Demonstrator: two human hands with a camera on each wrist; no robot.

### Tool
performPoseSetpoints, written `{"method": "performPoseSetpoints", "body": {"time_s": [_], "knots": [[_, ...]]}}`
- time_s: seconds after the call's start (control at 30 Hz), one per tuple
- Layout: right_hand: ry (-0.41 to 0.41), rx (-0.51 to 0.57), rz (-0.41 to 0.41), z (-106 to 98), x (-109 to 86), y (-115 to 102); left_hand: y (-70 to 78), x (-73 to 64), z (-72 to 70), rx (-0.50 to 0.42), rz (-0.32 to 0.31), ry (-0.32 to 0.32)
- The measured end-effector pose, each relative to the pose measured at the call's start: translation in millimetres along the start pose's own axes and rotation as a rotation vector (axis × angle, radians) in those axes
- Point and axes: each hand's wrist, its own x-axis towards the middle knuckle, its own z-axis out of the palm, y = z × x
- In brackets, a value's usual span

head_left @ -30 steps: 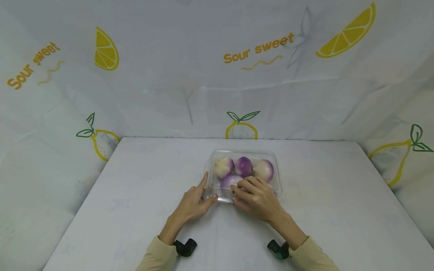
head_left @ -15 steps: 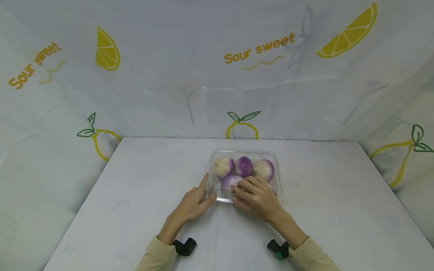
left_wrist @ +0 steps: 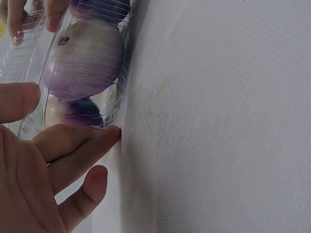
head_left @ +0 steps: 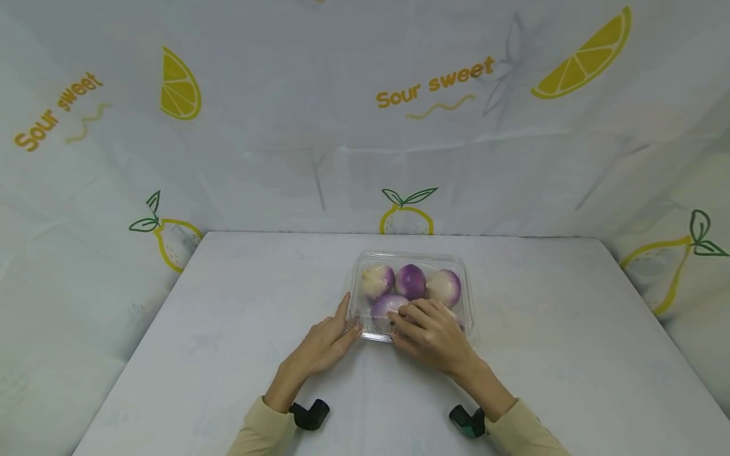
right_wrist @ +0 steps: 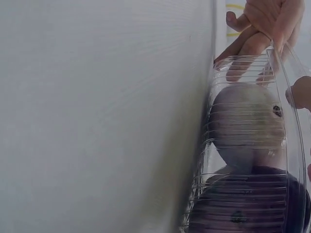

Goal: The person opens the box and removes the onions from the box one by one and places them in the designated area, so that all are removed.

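Observation:
A clear plastic clamshell container [head_left: 360, 261] lies on the table with several peeled purple-and-white onions [head_left: 410, 281] inside. Its lid covers the onions. My left hand [head_left: 322, 344] is at the near left corner, thumb at the front rim and fairly straight fingers along the left side. In the left wrist view, its fingertips [left_wrist: 112, 133] touch the lower side wall. Over the front part of the lid, my right hand [head_left: 435, 334] has bent fingers on top and its thumb [right_wrist: 300, 92] at the front rim. It covers part of the front row of onions.
A white cloth covers the table [head_left: 239, 304]. Behind it hangs a white backdrop [head_left: 274, 171] printed with lemons and lettering. Black wrist cameras [head_left: 310, 415] sit below both hands, beside the beige sleeves [head_left: 263, 429].
My left thumb has slid slightly back toward the container's left corner. The right hand stays at the front of the lid, and the container and onions look almost unmoved.

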Motion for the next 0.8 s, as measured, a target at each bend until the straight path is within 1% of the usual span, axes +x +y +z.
{"method": "performPoseSetpoints", "body": {"time_s": [0.17, 0.27, 0.33, 0.47, 0.63, 0.8], "knots": [[-0.002, -0.014, -0.001, 0.1, -1.6, -0.1, -0.1, -0.1, -0.3, 0.013, -0.003, -0.015], [-0.003, -0.016, 0.000, 0.1, -1.8, -0.2, 0.1, -0.4, -0.8, 0.022, 0.006, -0.020], [-0.002, -0.012, -0.003, -0.2, -1.9, 0.3, -0.3, -0.3, -1.3, 0.031, 0.023, -0.021], [0.004, -0.001, 0.001, -2.2, -3.1, 3.1, -2.7, -2.2, -2.3, 0.022, 0.040, -0.016], [-0.002, -0.004, 0.013, -4.9, -4.1, 6.2, -6.7, -4.8, -2.5, -0.053, 0.024, -0.055], [-0.008, -0.026, 0.036, -5.5, -6.0, 4.7, -8.7, -2.8, -2.9, -0.142, 0.023, -0.094]]}}
